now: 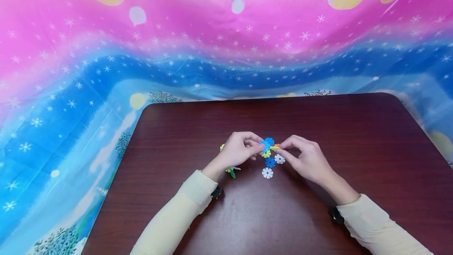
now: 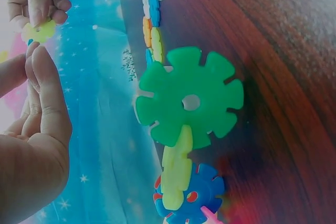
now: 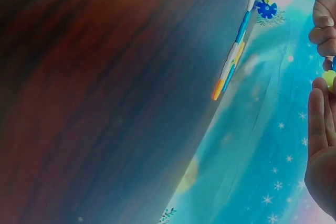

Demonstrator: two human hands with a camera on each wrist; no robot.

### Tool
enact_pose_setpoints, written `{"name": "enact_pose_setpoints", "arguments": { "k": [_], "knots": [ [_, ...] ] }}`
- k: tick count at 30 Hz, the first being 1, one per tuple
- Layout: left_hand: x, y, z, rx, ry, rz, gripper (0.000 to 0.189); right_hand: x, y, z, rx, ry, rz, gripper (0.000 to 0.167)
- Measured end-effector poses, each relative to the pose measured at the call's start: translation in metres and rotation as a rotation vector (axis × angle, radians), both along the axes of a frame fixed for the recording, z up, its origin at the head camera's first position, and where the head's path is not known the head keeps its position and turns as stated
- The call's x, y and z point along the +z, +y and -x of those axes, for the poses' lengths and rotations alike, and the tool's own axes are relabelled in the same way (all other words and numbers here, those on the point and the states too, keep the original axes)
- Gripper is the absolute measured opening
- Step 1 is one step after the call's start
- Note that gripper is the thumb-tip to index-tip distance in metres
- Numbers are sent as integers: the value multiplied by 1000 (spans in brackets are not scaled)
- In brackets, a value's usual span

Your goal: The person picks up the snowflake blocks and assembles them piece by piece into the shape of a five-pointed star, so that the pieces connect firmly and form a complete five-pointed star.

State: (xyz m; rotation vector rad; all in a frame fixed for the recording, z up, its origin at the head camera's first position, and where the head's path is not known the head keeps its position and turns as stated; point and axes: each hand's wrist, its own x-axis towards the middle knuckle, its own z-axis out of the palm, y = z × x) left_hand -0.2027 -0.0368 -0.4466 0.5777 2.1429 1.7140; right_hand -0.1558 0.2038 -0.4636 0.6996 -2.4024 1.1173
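my left hand [image 1: 238, 149] pinches a blue notched plastic disc [image 1: 264, 146] | my right hand [image 1: 307, 159] pinches a yellow notched plastic disc [image 2: 46, 31] | both above dark-red wood-grain table [image 1: 240, 215] | flat multicoloured plastic-disc chain [image 1: 273, 164] looks linked | this pair's joint: can't tell tbh

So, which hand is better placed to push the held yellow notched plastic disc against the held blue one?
Probably the right hand: it pinches the yellow disc, while the left hand holds the blue disc close by.

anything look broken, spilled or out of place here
Nothing stands out. The green disc has evenly spaced notches that look like design, not damage, no spill shows on the table, and the left hand and right hand pinch discs.
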Motion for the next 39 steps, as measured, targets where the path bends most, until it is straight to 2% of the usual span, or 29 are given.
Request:
{"name": "enact_pose_setpoints", "arguments": {
  "k": [9,16,27,33,36,39],
  "knots": [
    [-2,1,1,-2,-19,-5,22,1,0,-2,-8,-4,-2,31],
    [-2,0,-3,-20,-30,-1,31,2,-4,-5,1,6,-28,36],
    [0,0,-5,11,-90,-110,19,11,-9,-4,41,63,-20,28],
    [3,3,-2,13,-60,-126,20,18,-9,0,51,107,-39,30],
    [5,0,0,43,-55,-112,16,21,-11,4,60,88,-58,31],
    [6,-2,0,57,-66,-90,15,23,-8,7,64,12,-112,33]
  ]
}}
